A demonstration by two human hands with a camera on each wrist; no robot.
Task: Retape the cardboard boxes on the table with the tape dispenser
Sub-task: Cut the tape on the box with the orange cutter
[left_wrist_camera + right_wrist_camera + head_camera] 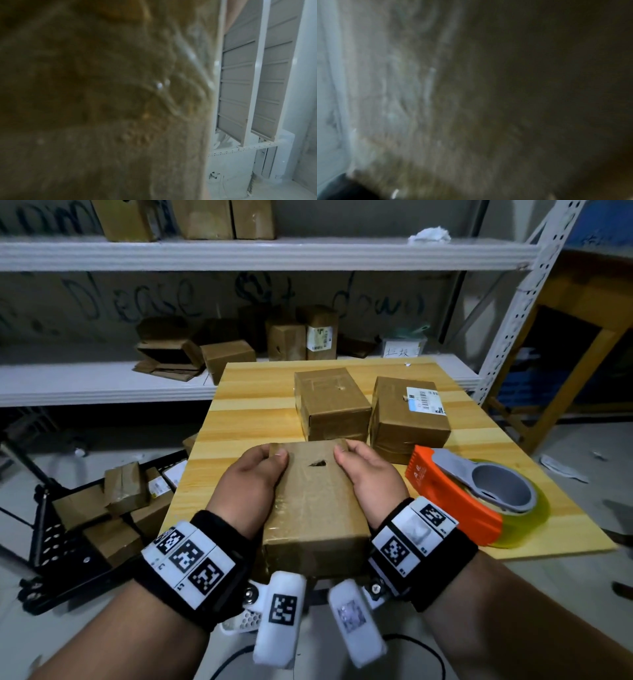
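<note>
Both hands, left hand (247, 486) and right hand (372, 474), clasped the torn brown tape-wrapped cardboard box (313, 505) by its sides over the pale wooden table's (246, 412) near edge. Looked light, rigid, slick with tape. Orange tape dispenser (459, 494) lay just right, ungrasped.

The brown cardboard box (317, 501) wears glossy, wrinkled clear tape, the bench (253, 412) is smooth pale wood, and the tape dispenser (455, 494) is orange plastic.
</note>
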